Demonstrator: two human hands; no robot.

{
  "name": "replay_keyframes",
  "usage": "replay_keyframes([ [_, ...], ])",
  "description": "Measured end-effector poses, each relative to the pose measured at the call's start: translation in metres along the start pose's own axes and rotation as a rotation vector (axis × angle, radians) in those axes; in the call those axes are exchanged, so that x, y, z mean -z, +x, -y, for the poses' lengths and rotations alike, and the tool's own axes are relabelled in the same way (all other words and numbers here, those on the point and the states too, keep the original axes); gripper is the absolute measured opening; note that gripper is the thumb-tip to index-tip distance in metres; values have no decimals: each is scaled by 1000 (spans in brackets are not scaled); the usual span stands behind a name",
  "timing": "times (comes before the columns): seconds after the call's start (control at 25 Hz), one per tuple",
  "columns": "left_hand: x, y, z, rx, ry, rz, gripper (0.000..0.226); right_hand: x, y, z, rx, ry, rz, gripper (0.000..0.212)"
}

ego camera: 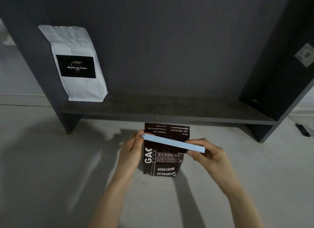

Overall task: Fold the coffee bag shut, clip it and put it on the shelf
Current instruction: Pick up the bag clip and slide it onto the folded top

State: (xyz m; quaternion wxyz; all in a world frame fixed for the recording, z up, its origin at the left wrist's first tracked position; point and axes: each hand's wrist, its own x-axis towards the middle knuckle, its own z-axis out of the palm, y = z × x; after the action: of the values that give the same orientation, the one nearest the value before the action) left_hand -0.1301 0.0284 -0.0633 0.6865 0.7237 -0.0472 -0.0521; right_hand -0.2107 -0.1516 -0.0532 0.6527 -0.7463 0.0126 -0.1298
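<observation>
A dark brown coffee bag (165, 166) with white lettering stands on the pale floor in front of the shelf, its top flap folded over toward me. A long pale blue clip (173, 143) lies slanted across the fold. My left hand (133, 149) pinches the clip's left end and the bag's left edge. My right hand (209, 157) pinches the clip's right end. The dark grey shelf (169, 111) runs just behind the bag, low above the floor.
A white coffee bag (76, 64) with a black label leans at the shelf's left end against the left side panel (34, 57). The right side panel (278, 85) carries a sticker (305, 56). A small dark object (303, 130) lies on the floor at the far right.
</observation>
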Motion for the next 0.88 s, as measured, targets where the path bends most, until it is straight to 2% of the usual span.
replay_keyframes([
  [0.24,-4,-3,-1,-33,-5,-3,36,13,-9,3,-36,35,4,28],
  [0.48,-3,-2,1,-37,-10,15,30,20,-14,6,-6,38,-40,17],
  [0.56,-1,-2,1,-46,-4,34,26,23,-14,7,-1,69,-73,21],
  [0.72,2,-1,-1,-105,29,67,16,38,-14,9,39,244,-228,53],
  [0.88,3,-1,-1,-167,-25,98,33,48,-11,9,49,207,-356,52],
])
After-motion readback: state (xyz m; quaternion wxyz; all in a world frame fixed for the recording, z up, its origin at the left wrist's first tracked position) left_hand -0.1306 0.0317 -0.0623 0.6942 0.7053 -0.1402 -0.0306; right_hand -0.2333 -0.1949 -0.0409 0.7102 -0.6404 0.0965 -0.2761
